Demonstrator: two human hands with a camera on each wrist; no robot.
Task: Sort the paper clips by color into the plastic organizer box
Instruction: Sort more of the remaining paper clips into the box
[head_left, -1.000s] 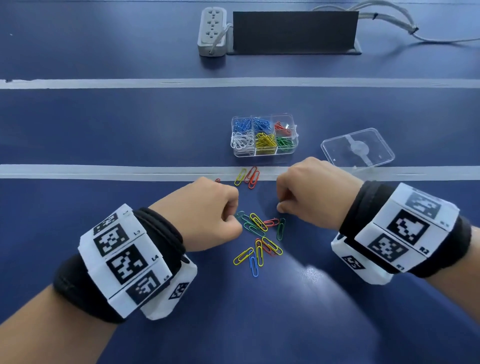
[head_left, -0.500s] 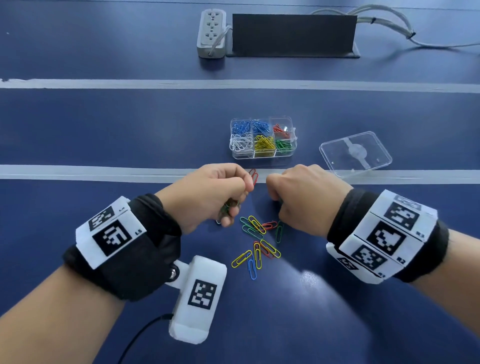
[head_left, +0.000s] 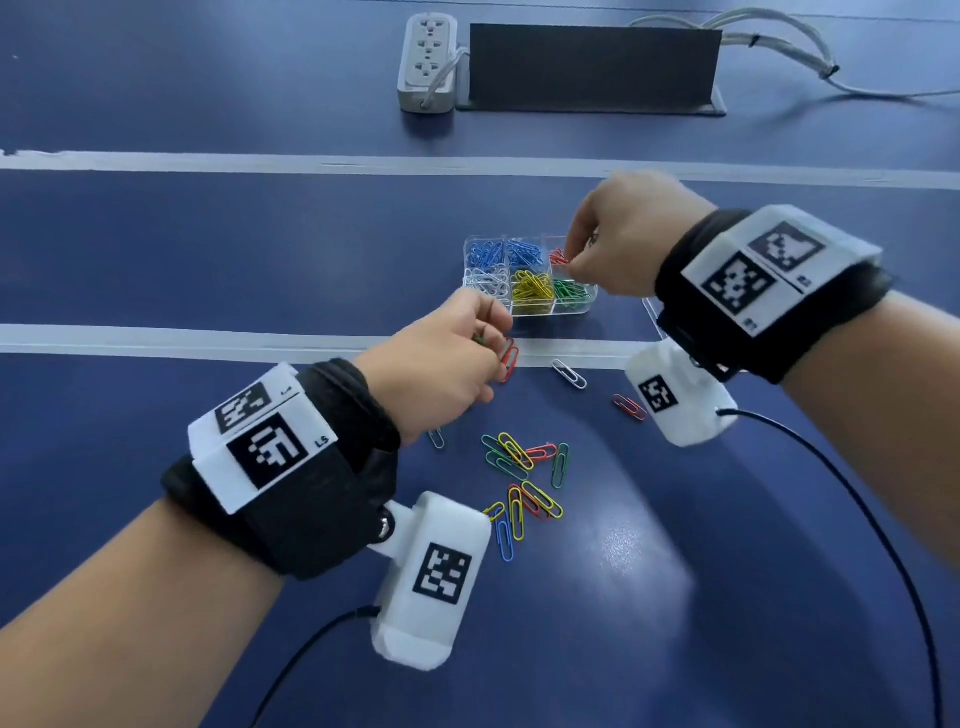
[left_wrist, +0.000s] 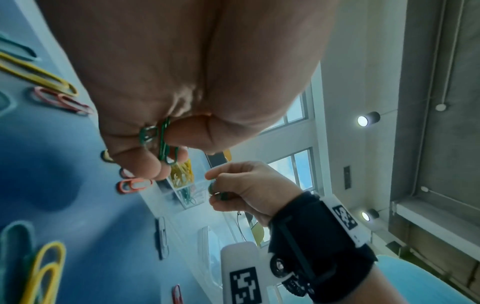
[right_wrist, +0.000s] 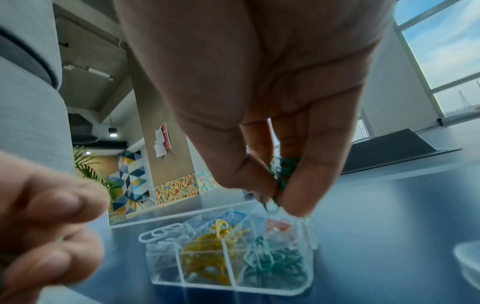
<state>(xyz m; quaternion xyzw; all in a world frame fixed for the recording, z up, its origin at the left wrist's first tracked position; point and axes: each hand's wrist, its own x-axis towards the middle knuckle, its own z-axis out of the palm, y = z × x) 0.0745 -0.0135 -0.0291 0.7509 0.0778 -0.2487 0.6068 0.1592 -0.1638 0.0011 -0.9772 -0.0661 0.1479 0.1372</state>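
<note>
The clear plastic organizer box (head_left: 550, 312) (right_wrist: 309, 244) stands on the blue table, with blue, white, yellow, red and green clips in separate compartments. My right hand (head_left: 582, 265) (right_wrist: 279, 193) hovers over the box's right side and pinches green paper clips (right_wrist: 281, 172). My left hand (head_left: 480, 338) (left_wrist: 161, 148) is just in front of the box and pinches green paper clips (left_wrist: 162, 142) too. A loose pile of mixed clips (head_left: 519, 467) lies on the table below both hands.
A white clip (head_left: 569, 373) and red clips (head_left: 628, 406) (head_left: 509, 358) lie apart near the white tape line (head_left: 156, 338). A power strip (head_left: 428, 62) and a dark stand (head_left: 592, 65) sit at the far edge. The box lid is mostly hidden behind my right wrist.
My right hand has risen from the pile and moved away to above the box, holding green clips. My left hand has lifted and moved toward the box with green clips.
</note>
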